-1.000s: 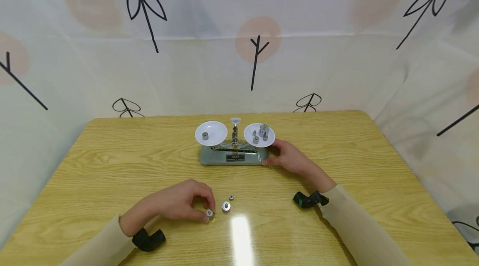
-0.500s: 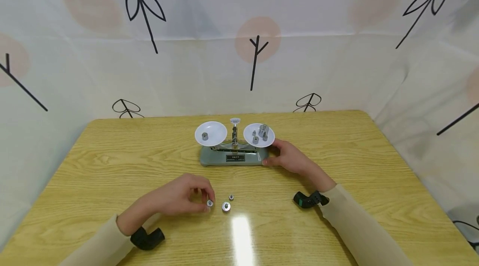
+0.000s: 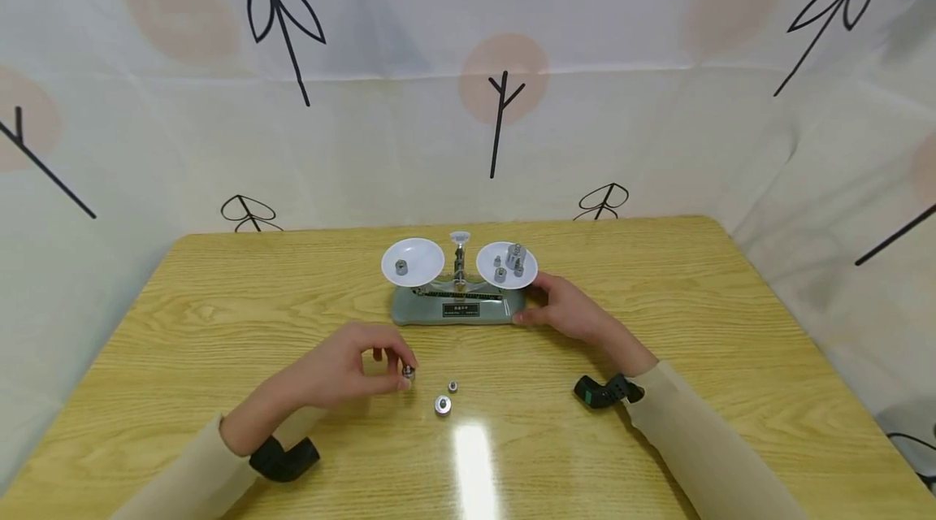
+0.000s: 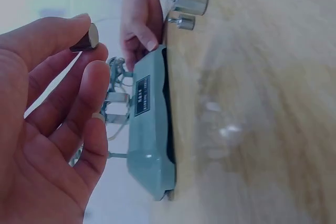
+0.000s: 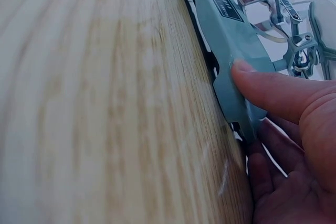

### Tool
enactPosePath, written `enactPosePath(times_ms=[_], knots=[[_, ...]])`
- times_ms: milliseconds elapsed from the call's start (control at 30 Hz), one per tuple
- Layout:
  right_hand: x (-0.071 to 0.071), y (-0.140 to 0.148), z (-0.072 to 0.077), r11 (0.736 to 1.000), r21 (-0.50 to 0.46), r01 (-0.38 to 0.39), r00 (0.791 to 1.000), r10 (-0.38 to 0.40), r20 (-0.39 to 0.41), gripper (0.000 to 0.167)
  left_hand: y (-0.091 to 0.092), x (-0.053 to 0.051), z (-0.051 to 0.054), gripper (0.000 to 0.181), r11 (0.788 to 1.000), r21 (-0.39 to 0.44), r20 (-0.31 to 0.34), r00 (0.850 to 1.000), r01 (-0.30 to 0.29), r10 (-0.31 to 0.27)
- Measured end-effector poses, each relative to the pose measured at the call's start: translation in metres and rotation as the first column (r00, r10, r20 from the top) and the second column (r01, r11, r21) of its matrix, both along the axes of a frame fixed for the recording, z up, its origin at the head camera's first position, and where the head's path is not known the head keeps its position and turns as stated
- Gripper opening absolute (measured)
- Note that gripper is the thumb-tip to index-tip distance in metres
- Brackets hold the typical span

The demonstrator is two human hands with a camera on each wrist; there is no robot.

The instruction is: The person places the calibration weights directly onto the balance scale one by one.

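Observation:
My left hand (image 3: 336, 367) pinches a small metal weight (image 3: 409, 374) between thumb and fingertips, raised above the table in front of the balance scale. In the left wrist view the flat end of that weight (image 4: 92, 36) shows; the other fingers are loosely bent. At the right end of the balance scale (image 3: 418, 309), my right hand (image 3: 574, 310) grips the grey-green base. In the right wrist view the thumb presses on the top of the base (image 5: 236, 51), with the fingers around its end. A single weight (image 3: 401, 267) sits on the left white pan (image 3: 427, 256).
Several weights, one larger cylinder (image 3: 515, 255) among them, stand on the right white pan (image 3: 486, 254). Two loose weights, a bigger one (image 3: 443, 405) and a tiny one (image 3: 452, 387), stand on the wooden table (image 3: 292, 292). A patterned cloth (image 3: 366, 146) hangs behind.
My left hand has lifted the pinched weight off the table and carried it forward, toward the balance scale. My right hand has stayed on the base.

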State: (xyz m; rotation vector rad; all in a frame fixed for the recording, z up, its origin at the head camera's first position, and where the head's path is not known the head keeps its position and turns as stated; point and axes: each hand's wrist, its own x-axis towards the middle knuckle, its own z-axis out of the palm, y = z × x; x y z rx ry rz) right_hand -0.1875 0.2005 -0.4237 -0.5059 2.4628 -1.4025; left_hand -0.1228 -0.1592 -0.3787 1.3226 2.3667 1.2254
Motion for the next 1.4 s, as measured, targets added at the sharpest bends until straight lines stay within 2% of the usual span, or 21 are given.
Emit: enactPosePath(times_ms=[100, 300, 433, 533, 700, 833, 967, 1233, 1400], knots=[[0.0, 0.001, -0.001, 1.0, -0.004, -0.001, 1.0, 0.001, -0.006, 0.063, -0.001, -0.003, 0.003, 0.011, 1.0, 0.016, -0.034, 0.999, -0.015, 0.016], [0.0, 0.001, 0.0, 1.0, 0.001, -0.001, 1.0, 0.001, -0.008, 0.065, -0.007, -0.009, 0.012, 0.016, 0.996, -0.004, -0.09, 0.992, -0.093, 0.092], [0.002, -0.001, 0.003, 1.0, 0.007, 0.001, 1.0, -0.001, -0.007, 0.064, -0.011, -0.013, 0.021, 0.019, 0.99, 0.004, -0.147, 0.979, -0.144, 0.143], [0.007, -0.005, 0.013, 1.0, 0.009, 0.001, 1.0, -0.001, -0.008, 0.062, -0.013, -0.018, 0.028, 0.019, 0.985, 0.024, -0.183, 0.968, -0.172, 0.174], [0.018, -0.011, 0.033, 1.0, 0.014, 0.001, 1.0, -0.001, 0.004, 0.058, -0.013, -0.026, 0.038, 0.019, 0.971, 0.034, -0.21, 0.949, -0.235, 0.237], [0.02, -0.012, 0.036, 1.0, 0.01, 0.002, 1.0, -0.003, 0.015, 0.059, -0.013, -0.032, 0.042, 0.018, 0.955, 0.023, -0.223, 0.929, -0.297, 0.294], [0.02, -0.012, 0.036, 1.0, 0.001, 0.001, 1.0, -0.001, 0.022, 0.06, -0.013, -0.04, 0.044, 0.016, 0.946, 0.025, -0.23, 0.919, -0.324, 0.321], [0.019, -0.011, 0.035, 1.0, 0.008, -0.002, 1.0, 0.002, 0.01, 0.06, -0.011, -0.055, 0.046, 0.016, 0.938, -0.01, -0.23, 0.914, -0.346, 0.335], [0.007, -0.006, 0.012, 1.0, 0.009, 0.004, 1.0, -0.004, -0.005, 0.061, -0.012, -0.061, 0.049, 0.016, 0.938, -0.025, -0.248, 0.911, -0.347, 0.33]])
